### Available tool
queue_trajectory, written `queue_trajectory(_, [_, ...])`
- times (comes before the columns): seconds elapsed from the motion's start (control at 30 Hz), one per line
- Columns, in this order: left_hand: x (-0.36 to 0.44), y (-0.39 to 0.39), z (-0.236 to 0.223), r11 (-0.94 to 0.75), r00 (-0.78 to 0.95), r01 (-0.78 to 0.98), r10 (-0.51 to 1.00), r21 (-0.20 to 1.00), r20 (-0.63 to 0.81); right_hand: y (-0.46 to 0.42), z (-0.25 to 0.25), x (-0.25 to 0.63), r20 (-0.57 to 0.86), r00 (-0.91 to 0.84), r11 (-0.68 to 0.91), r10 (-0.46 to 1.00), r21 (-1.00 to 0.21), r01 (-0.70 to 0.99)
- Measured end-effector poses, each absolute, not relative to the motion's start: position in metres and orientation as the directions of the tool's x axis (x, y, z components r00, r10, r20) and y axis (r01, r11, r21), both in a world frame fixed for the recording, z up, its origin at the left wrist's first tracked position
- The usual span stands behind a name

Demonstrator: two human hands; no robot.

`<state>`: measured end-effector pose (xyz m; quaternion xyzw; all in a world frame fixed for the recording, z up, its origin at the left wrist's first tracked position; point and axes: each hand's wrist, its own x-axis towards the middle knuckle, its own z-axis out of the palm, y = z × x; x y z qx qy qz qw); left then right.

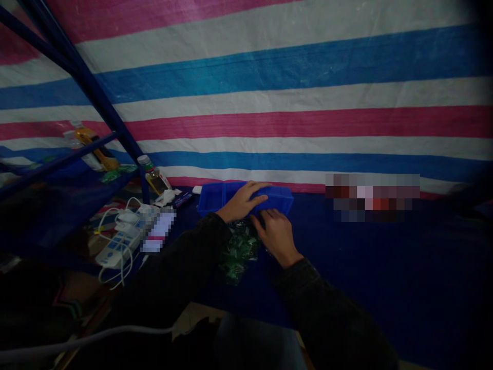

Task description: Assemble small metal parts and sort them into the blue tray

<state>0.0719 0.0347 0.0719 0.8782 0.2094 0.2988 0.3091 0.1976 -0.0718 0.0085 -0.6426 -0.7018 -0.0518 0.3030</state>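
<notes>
My left hand (242,201) lies over the top of a blue plastic divided bin (275,199), its fingers curled across the bin's far side. My right hand (275,236) is bent downward at the bin's near edge, just above a heap of small green parts (238,254). Some small dark pieces (244,222) sit between my hands, partly hidden by my fingers. I cannot tell whether my right hand holds anything. Dark sleeves cover both my forearms.
The bin and heap rest on a dark blue cloth (346,267). To the left stand a white power strip (117,246) with tangled cables, a blue metal shelf frame (87,87) and bottles (79,139). A striped tarpaulin (269,87) forms the back wall. Blurred patches hide some items.
</notes>
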Motion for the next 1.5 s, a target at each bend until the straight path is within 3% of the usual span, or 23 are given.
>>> queue_trajectory(0.2, [0.075, 0.034, 0.073, -0.741, 0.739, 0.134, 0.517, 0.658, 0.432, -0.069, 0.004, 0.196, 0.472, 0.011, 0.146, 0.881, -0.294, 0.944])
queue_trajectory(0.33, [0.08, 0.034, 0.073, -0.736, 0.725, 0.173, 0.545, 0.655, 0.421, -0.07, 0.001, 0.195, 0.406, -0.021, 0.124, 0.914, -0.231, 0.965])
queue_trajectory(0.6, [0.087, 0.055, 0.069, -0.681, 0.649, 0.294, 0.657, 0.67, 0.383, -0.07, -0.003, 0.195, 0.452, 0.014, 0.101, 0.892, -0.227, 0.969])
queue_trajectory(0.73, [0.091, 0.072, 0.061, -0.658, 0.583, 0.384, 0.717, 0.648, 0.383, -0.071, 0.003, 0.197, 0.499, 0.046, 0.136, 0.865, -0.322, 0.937])
queue_trajectory(0.87, [0.097, 0.086, 0.052, -0.636, 0.516, 0.503, 0.764, 0.586, 0.387, -0.071, 0.01, 0.207, 0.578, 0.188, 0.122, 0.794, -0.455, 0.882])
queue_trajectory(1.0, [0.103, 0.095, 0.043, -0.566, 0.475, 0.598, 0.821, 0.567, 0.318, -0.066, 0.005, 0.219, 0.571, 0.226, 0.083, 0.79, -0.464, 0.882])
queue_trajectory(1.13, [0.095, 0.097, 0.037, -0.581, 0.526, 0.603, 0.805, 0.546, 0.275, -0.06, -0.007, 0.221, 0.534, 0.163, 0.131, 0.83, -0.47, 0.873])
queue_trajectory(1.33, [0.052, 0.069, 0.047, -0.677, 0.613, 0.609, 0.733, 0.413, 0.297, -0.057, -0.012, 0.217, 0.52, 0.127, 0.165, 0.845, -0.479, 0.862])
queue_trajectory(1.5, [0.025, 0.039, 0.044, -0.689, 0.755, 0.508, 0.645, 0.517, 0.118, -0.054, -0.02, 0.224, 0.518, 0.133, 0.144, 0.845, -0.461, 0.875])
